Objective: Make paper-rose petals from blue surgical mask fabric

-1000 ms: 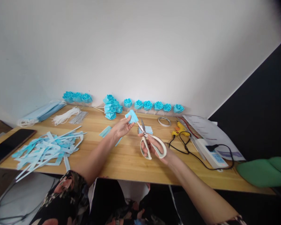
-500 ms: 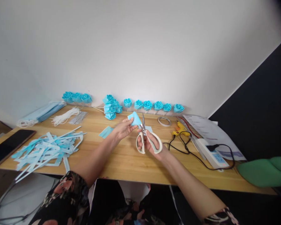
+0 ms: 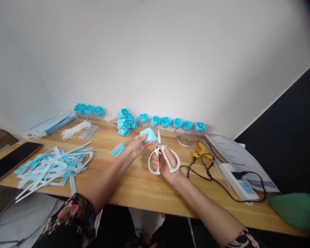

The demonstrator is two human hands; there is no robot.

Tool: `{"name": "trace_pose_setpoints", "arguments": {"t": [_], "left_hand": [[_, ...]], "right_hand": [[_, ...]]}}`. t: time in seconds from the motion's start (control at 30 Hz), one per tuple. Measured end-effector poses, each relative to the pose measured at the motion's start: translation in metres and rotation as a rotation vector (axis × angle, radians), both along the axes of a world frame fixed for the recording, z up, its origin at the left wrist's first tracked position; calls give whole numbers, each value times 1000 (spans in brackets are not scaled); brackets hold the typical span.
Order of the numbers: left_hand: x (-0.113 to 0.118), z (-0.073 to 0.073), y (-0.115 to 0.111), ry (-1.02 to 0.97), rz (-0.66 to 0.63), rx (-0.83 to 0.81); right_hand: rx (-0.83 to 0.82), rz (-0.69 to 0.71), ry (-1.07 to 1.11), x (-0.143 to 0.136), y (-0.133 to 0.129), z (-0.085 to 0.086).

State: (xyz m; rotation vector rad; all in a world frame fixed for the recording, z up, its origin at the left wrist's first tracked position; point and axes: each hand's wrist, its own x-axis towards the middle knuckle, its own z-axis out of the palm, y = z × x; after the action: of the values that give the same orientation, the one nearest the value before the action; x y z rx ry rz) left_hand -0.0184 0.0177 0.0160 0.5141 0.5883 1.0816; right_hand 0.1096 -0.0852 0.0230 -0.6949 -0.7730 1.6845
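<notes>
Right hand (image 3: 168,170) curled round spread scissors (image 3: 159,146)

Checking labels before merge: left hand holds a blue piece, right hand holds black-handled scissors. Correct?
Not quite: the head view shows white-handled scissors, not black-handled. The rest stands: the left hand holds the blue piece, the right hand the scissors.

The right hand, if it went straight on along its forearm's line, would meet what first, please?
Most likely the left hand, which holds a blue square, though depth is hard to judge here.
</notes>
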Motion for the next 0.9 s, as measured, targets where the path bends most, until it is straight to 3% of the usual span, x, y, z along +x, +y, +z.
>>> {"name": "trace_pose_setpoints", "arguments": {"t": [0.67,0.9], "left_hand": [[-2,0,4,9,40,1],[-4,-2,6,23,17,-49]], "right_hand": [[-8,10,17,-3,7,1],[-74,97,-12,16,24,-20]]}}
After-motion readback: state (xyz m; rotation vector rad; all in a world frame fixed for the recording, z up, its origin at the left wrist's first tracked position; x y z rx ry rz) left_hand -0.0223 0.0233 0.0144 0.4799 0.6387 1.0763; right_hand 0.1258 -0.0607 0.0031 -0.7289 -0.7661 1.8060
